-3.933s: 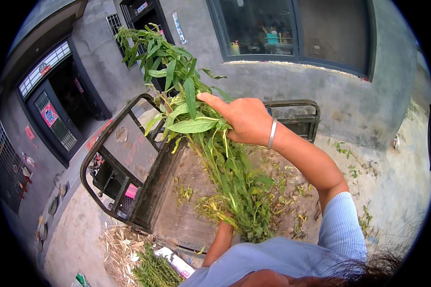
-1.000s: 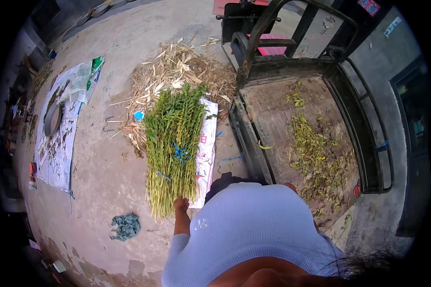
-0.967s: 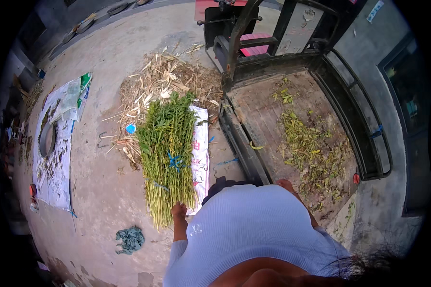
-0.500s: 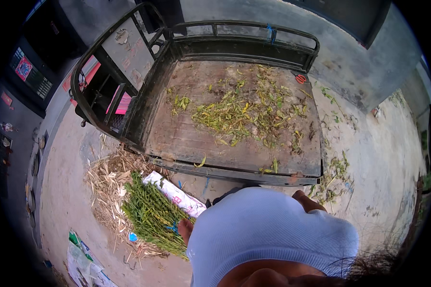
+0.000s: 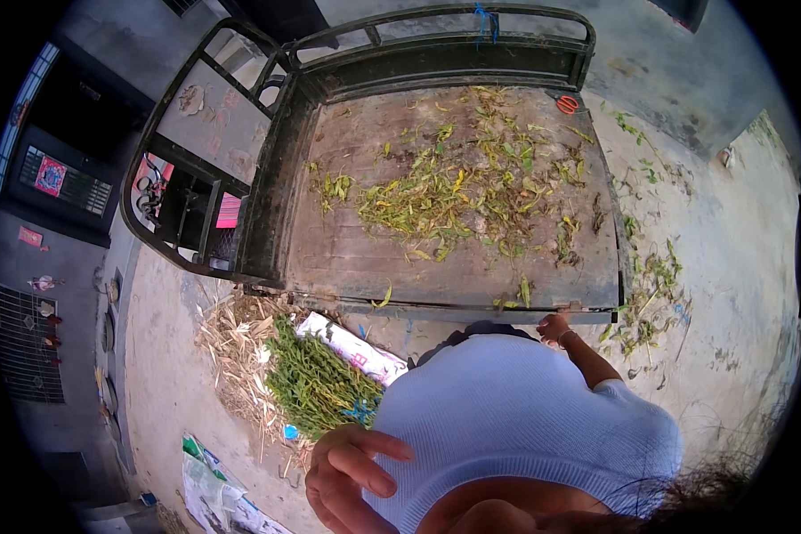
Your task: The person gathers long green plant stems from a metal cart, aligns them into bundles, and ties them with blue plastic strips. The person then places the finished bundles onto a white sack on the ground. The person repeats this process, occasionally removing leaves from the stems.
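Left hand [image 5: 351,476] empty near green bundle [image 5: 316,384]; right hand [image 5: 556,327] seemingly at cart bed [image 5: 347,258] edge.

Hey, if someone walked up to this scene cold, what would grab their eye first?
Probably the flat cart bed filling the upper middle, strewn with loose green and yellowing leaves. Next, the bundle of green stalks lying on the ground at lower left, beside dry straw. The left hand hangs open and empty near the bundle, while the right hand is at the cart's near edge.
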`<action>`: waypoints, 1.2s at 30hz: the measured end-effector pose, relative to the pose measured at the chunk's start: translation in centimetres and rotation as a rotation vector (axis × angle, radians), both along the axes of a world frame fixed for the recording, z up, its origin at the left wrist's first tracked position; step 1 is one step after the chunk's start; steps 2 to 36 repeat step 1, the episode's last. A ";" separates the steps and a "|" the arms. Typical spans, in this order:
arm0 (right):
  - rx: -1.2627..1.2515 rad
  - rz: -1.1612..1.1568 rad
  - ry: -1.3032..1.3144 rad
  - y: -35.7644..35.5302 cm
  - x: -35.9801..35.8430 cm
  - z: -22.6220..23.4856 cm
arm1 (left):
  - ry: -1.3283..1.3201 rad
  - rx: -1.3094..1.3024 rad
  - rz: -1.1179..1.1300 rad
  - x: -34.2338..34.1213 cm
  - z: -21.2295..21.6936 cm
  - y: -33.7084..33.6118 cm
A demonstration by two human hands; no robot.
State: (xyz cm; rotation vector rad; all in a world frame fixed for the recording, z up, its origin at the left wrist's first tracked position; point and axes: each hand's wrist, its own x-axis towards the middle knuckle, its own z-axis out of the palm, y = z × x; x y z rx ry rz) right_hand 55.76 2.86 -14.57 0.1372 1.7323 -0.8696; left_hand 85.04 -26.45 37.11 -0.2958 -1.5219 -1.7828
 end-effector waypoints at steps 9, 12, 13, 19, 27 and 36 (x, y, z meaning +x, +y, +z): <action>-0.006 -0.056 0.018 -0.7 -0.3 1.3 | -0.016 -0.020 -0.024 -1.1 -1.0 -0.5; -0.006 -0.056 0.018 -0.7 -0.3 1.3 | -0.016 -0.020 -0.024 -1.1 -1.0 -0.5; -0.006 -0.056 0.018 -0.7 -0.3 1.3 | -0.016 -0.020 -0.024 -1.1 -1.0 -0.5; -0.006 -0.056 0.018 -0.7 -0.3 1.3 | -0.016 -0.020 -0.024 -1.1 -1.0 -0.5; -0.006 -0.056 0.018 -0.7 -0.3 1.3 | -0.016 -0.020 -0.024 -1.1 -1.0 -0.5; -0.006 -0.056 0.018 -0.7 -0.3 1.3 | -0.016 -0.020 -0.024 -1.1 -1.0 -0.5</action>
